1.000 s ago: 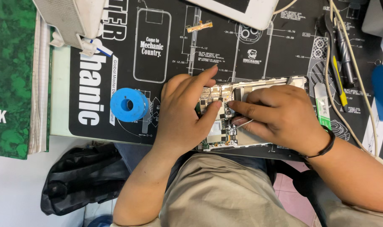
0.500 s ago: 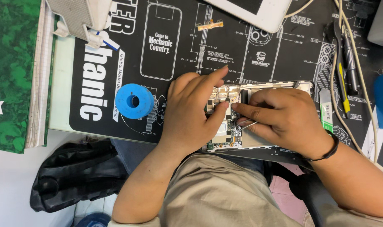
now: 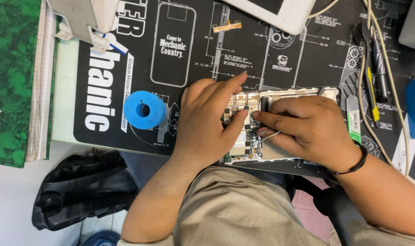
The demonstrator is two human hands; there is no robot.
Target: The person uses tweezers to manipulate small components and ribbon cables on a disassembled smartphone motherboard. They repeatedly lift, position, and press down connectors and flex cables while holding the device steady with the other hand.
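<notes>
An opened phone (image 3: 303, 93) lies on a black printed work mat (image 3: 203, 54), its circuit board (image 3: 244, 152) exposed near the front edge. My left hand (image 3: 207, 123) rests on the phone's left end, thumb pressing on the board and index finger stretched along its far rim. My right hand (image 3: 307, 130) covers the middle of the phone and pinches thin metal tweezers (image 3: 267, 133), whose tips point at the board beside my left thumb. A black band circles my right wrist.
A blue tape roll (image 3: 144, 110) sits left of my hands. A green book (image 3: 11, 77) lies at far left, a white device (image 3: 280, 11) at the top, cables and tools (image 3: 376, 68) at right. A black bag (image 3: 79, 187) lies below the table.
The view has shifted slightly. My left thumb has moved onto the board and the tweezers' tips have come closer to it; both hands stay on the phone.
</notes>
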